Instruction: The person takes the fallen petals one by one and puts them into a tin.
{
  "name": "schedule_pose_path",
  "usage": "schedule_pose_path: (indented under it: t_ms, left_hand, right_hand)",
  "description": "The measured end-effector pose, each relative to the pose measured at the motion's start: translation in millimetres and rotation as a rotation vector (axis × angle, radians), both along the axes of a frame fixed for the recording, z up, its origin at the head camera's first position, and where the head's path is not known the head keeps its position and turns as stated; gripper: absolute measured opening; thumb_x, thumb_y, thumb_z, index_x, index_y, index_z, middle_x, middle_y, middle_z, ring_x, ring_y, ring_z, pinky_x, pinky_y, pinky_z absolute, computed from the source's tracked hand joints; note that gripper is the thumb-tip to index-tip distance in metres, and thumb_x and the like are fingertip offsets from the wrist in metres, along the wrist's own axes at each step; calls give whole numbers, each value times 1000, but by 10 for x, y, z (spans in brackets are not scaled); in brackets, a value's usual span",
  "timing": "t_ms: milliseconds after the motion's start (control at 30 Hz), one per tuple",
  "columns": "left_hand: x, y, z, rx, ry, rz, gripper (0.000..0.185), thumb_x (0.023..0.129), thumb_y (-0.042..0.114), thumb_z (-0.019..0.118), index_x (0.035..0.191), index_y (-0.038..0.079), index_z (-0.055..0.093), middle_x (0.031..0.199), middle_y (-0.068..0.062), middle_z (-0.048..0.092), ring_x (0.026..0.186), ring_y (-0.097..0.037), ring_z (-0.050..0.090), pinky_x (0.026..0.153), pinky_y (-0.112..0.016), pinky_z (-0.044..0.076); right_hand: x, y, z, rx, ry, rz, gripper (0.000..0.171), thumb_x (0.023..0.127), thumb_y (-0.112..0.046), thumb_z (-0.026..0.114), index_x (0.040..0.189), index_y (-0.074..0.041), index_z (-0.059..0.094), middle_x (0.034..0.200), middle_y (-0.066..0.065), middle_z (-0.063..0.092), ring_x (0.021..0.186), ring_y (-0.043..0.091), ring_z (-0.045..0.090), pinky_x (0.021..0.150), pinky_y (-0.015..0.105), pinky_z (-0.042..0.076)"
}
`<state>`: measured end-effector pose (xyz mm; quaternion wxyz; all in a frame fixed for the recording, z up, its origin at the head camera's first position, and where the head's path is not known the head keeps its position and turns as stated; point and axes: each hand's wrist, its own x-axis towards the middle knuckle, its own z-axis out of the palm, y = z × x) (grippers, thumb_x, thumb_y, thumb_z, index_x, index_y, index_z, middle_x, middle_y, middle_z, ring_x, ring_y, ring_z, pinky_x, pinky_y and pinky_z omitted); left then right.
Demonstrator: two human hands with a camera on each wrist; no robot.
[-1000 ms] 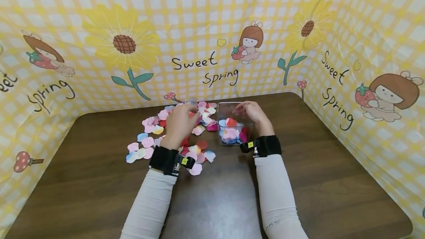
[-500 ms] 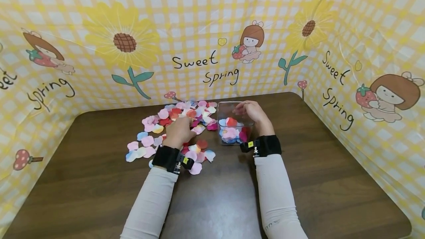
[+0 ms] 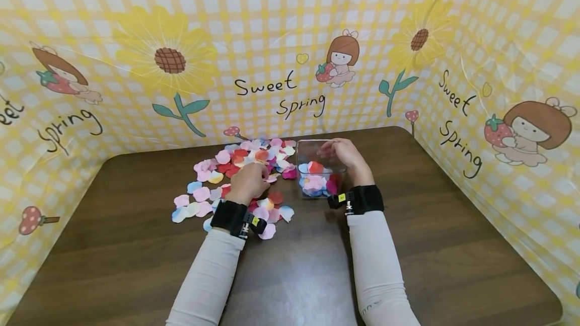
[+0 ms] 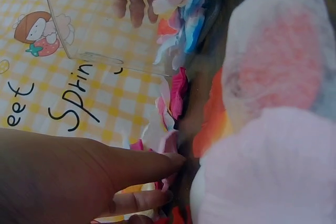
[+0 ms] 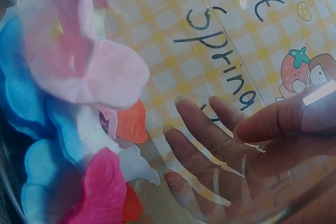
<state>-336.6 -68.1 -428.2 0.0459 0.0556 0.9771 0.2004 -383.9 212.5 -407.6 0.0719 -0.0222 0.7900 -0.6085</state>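
Observation:
A clear square box [image 3: 302,171] stands upright at the back of the table, its lower part filled with pink, blue, red and magenta cloth petals [image 5: 89,82]. To its left, many loose petals [image 3: 201,194] lie scattered. Over the scattered petals, my left hand [image 3: 246,181] reaches down with thumb and finger at a pink petal [image 4: 167,181], which they seem to pinch. My right hand [image 3: 348,157] is by the box's far right side. Through the clear wall, its fingers [image 5: 202,153] show loosely bent and spread, with nothing between them.
The brown wooden table [image 3: 435,245] has rounded corners. A yellow checked cloth [image 3: 272,39] with printed flowers and figures hangs behind it and at both sides. Each wrist wears a black strap [image 3: 368,199] with a small camera.
My left hand has come down and slightly toward me, onto the petals, uncovering red ones behind it. The right hand and the box stay in place.

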Motion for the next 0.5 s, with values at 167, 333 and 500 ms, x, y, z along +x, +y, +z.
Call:
schedule_pose_path:
  t_ms: [167,333,500]
  left_hand:
    - [16,-23,8,15,16,9,8,94,22,74,96,14,74,97,-6,70,92,-28,62,82,-50,46]
    - [29,-93,117,70,54,-16,9,95,20,74,99,13,76,96,-6,71,91,-28,62,79,-49,47]
    - [69,-170,256,134,53,-36,7,96,19,73,98,14,77,96,-5,71,91,-27,62,78,-47,47]
  right_hand:
    - [15,4,-27,7,-8,1,43,96,-1,30,122,9,63,128,25,67,119,42,60,106,54,43]
    - [5,6,-15,-1,5,-2,43,95,-2,30,122,9,63,127,26,67,119,43,60,107,55,42]
    - [5,8,-6,0,0,2,43,95,-2,30,123,9,62,127,27,66,119,43,60,107,55,42]
